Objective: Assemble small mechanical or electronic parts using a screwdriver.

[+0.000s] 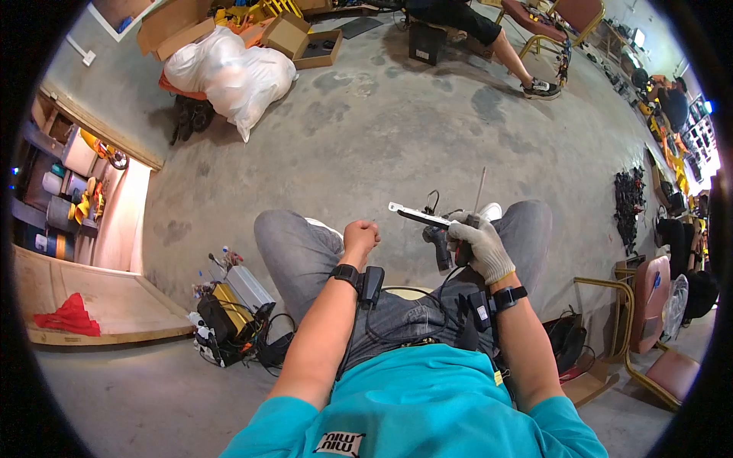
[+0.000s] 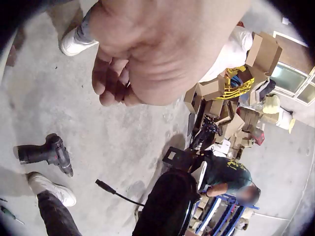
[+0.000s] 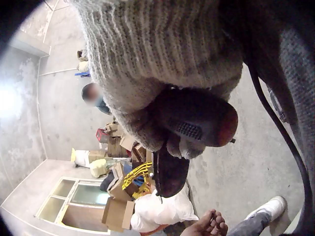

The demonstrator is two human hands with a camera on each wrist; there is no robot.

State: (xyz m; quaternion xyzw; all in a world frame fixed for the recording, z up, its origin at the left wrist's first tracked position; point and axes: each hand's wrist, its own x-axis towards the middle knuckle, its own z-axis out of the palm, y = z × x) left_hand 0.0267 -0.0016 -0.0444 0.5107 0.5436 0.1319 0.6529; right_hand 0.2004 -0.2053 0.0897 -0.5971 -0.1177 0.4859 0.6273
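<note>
My right hand (image 1: 481, 248), in a knitted glove, grips a screwdriver (image 1: 482, 187) with its long shaft pointing up. The dark, red-ended screwdriver handle (image 3: 206, 120) sticks out of the fist in the right wrist view. The same hand holds a flat black-and-white strip (image 1: 418, 215), its pale end toward the left hand. My bare left hand (image 1: 361, 238) hovers by the left knee, fingers loosely curled and holding nothing. In the left wrist view its fingers (image 2: 110, 81) hang bent below the palm. A dark cordless drill (image 2: 49, 155) lies on the floor between the feet.
Tools and cables (image 1: 233, 305) lie beside the left leg. A white bag (image 1: 229, 76) and cardboard boxes (image 1: 317, 49) stand ahead on the left. Chairs (image 1: 649, 305) are on the right. Another person's leg (image 1: 508, 53) extends at the top. A green-handled screwdriver (image 2: 10, 215) lies on the floor.
</note>
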